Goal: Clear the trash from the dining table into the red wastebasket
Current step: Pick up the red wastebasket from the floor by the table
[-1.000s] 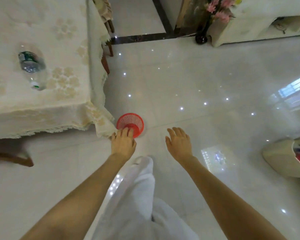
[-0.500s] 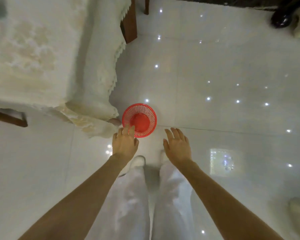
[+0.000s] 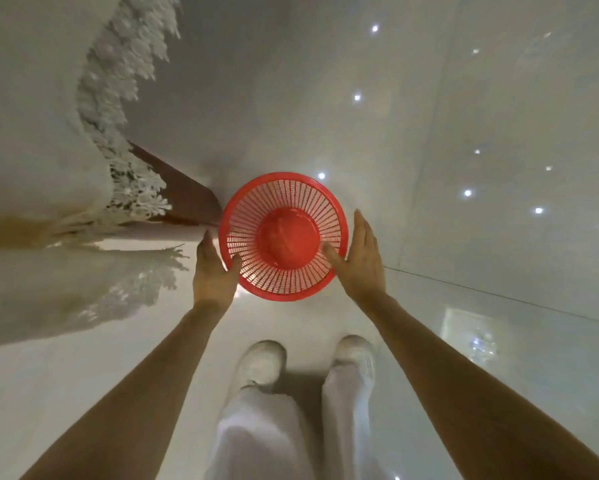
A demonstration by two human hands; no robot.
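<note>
The red wastebasket (image 3: 284,237) stands on the glossy floor right below me, round, slatted and empty inside. My left hand (image 3: 213,271) holds its left rim, thumb inside and fingers outside. On the right rim, my right hand (image 3: 360,261) grips the same way, its thumb over the edge. The dining table shows only as its lace-edged cream tablecloth (image 3: 31,133) hanging at the left. No trash is in view.
A dark wooden table leg (image 3: 180,192) comes down beside the basket's left side. My white shoes (image 3: 263,362) and white trousers are just behind the basket. White floor tiles (image 3: 464,133) with light reflections spread to the right and ahead.
I have bent down much closer to the basket. Both hands moved forward from above the floor onto its rim, one on each side. The tabletop and bottle have left the view.
</note>
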